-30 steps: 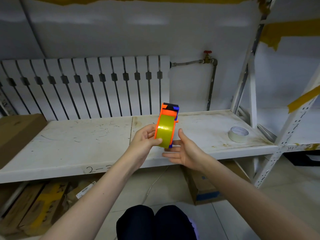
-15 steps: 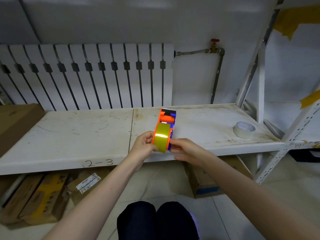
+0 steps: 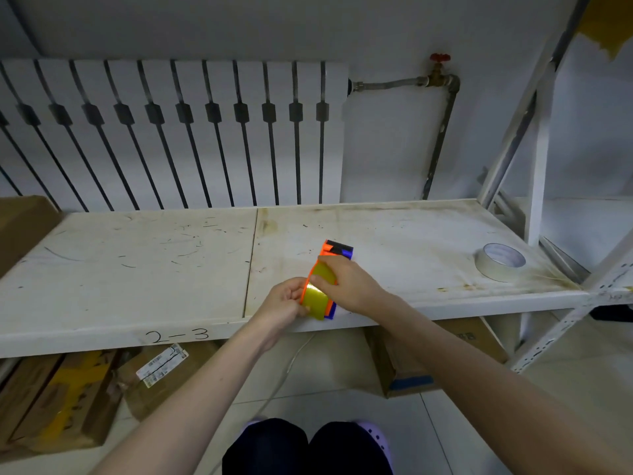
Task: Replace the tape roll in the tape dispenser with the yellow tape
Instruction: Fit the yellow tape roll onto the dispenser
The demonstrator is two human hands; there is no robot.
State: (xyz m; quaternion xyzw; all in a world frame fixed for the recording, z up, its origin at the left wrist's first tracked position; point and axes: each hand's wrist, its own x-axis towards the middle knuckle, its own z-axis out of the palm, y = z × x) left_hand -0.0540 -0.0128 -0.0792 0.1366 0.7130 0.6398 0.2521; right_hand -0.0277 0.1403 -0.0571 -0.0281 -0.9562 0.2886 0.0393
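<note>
An orange and blue tape dispenser (image 3: pixel 337 249) is held just above the front edge of the white shelf (image 3: pixel 137 269). A yellow tape roll (image 3: pixel 315 298) sits inside it, its shiny face toward me. My left hand (image 3: pixel 286 303) grips the dispenser's left side, thumb on the yellow roll. My right hand (image 3: pixel 346 284) covers the right side, with fingers pressed on top of the roll. A pale tape roll (image 3: pixel 500 262) lies flat on the shelf at the right.
A white radiator (image 3: pixel 171 132) and a pipe with a red valve (image 3: pixel 440 68) stand behind the shelf. A shelf upright (image 3: pixel 537 149) rises at the right. Cardboard boxes (image 3: pixel 68 399) lie on the floor below, and another box (image 3: pixel 20 224) sits at the shelf's left end.
Both hands lowered the dispenser toward the shelf's front edge. My right hand went from open beside the dispenser to gripping over the yellow roll.
</note>
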